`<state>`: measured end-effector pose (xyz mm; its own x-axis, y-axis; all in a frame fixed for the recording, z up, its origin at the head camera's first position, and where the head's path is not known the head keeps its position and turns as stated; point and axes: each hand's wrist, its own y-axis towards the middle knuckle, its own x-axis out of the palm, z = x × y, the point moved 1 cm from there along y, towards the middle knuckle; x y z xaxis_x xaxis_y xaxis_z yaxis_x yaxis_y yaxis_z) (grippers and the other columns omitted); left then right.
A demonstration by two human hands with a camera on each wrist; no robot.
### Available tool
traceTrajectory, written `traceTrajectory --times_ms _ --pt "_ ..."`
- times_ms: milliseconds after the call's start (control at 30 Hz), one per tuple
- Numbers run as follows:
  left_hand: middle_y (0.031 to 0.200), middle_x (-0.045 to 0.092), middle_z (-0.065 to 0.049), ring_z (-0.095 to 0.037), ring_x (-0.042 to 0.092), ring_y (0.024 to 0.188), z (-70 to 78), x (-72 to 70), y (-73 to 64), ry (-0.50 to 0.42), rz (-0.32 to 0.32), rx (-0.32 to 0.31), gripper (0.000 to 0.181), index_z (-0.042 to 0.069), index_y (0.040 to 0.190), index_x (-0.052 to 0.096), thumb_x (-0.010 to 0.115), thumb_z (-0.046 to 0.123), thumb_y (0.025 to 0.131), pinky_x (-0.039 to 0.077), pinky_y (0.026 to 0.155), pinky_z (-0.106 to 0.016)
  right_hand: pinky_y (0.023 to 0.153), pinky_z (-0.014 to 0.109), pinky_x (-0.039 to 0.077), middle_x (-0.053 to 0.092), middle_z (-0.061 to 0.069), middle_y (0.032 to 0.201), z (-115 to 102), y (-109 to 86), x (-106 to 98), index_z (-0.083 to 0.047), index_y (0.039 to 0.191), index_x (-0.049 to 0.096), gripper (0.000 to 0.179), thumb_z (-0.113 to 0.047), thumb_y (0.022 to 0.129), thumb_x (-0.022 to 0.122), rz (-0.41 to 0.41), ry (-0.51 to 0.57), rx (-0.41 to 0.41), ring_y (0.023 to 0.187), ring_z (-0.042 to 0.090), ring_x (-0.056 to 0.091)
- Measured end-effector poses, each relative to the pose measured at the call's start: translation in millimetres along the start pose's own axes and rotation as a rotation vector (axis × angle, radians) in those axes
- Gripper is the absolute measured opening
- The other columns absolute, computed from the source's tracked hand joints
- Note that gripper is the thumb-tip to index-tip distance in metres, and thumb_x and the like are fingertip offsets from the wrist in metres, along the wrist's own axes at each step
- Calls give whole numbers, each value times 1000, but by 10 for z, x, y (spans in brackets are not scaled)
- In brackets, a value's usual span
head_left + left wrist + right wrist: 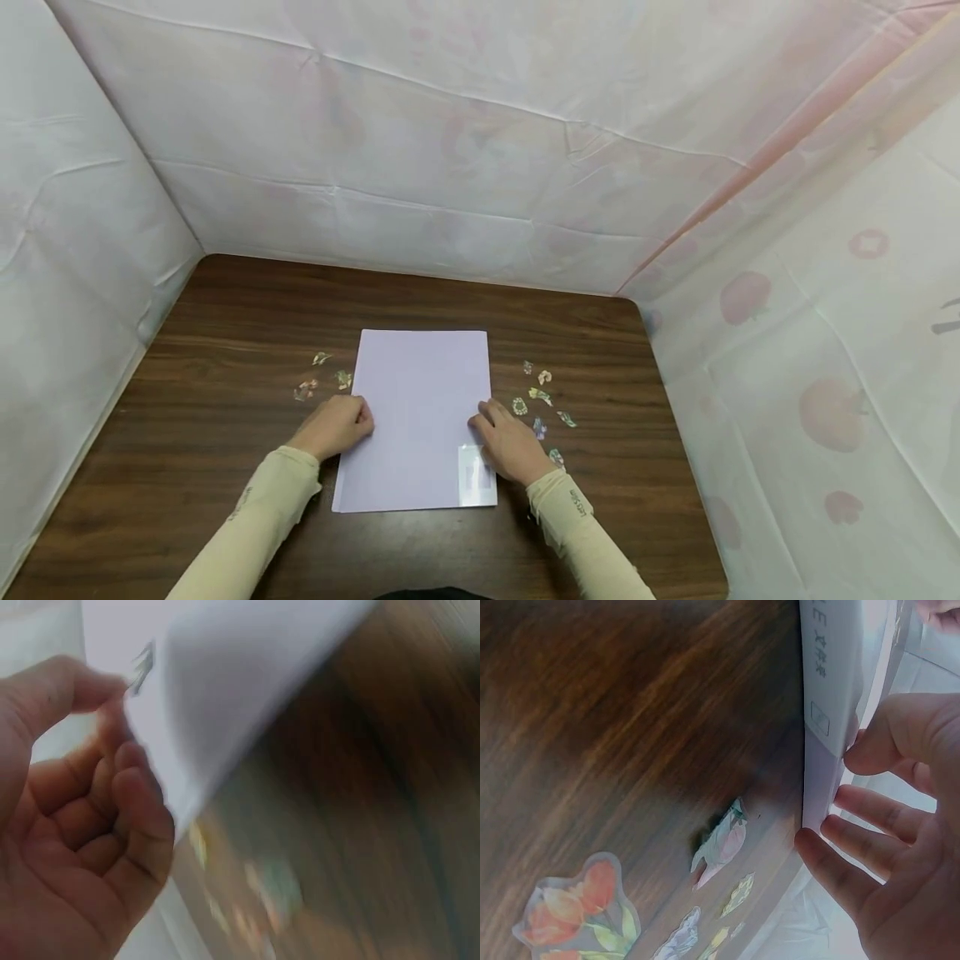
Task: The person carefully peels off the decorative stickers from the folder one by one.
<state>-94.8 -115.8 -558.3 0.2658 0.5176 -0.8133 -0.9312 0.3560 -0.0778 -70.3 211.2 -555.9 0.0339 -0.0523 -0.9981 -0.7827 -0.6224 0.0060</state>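
A pale lilac file folder (420, 392) lies on the table, with a clear label pocket (477, 477) at its lower right corner. At its left edge my left hand (339, 427) pinches the cover between thumb and curled fingers; the left wrist view shows the cover (217, 682) raised off the table there. My right hand (512, 440) rests at the folder's right edge. In the right wrist view its fairly straight fingers (870, 855) and thumb touch the printed spine (829, 682).
Several flower stickers lie right of the folder, among them a yellow one (540, 396), a wreath (519, 406) and orange tulips (570, 907). Several more, such as an orange one (306, 389), lie to its left. Fabric walls (420, 150) enclose the dark wooden table (225, 333).
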Motion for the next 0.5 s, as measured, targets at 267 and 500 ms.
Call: traceTrajectory --times_ms 267,500 --pt "58 42 8 -9 39 52 -352 -268 -434 -1 -53 -100 30 17 63 49 61 4 87 35 52 -30 91 45 53 53 20 136 63 -16 21 -11 122 61 46 -11 80 78 -5 5 10 131 40 48" --pt "72 60 6 -12 53 65 -487 -343 -495 59 -35 -134 13 15 74 68 70 9 85 49 62 -40 88 45 54 53 21 136 146 3 46 -10 122 61 45 -10 80 77 10 20 14 130 40 48"
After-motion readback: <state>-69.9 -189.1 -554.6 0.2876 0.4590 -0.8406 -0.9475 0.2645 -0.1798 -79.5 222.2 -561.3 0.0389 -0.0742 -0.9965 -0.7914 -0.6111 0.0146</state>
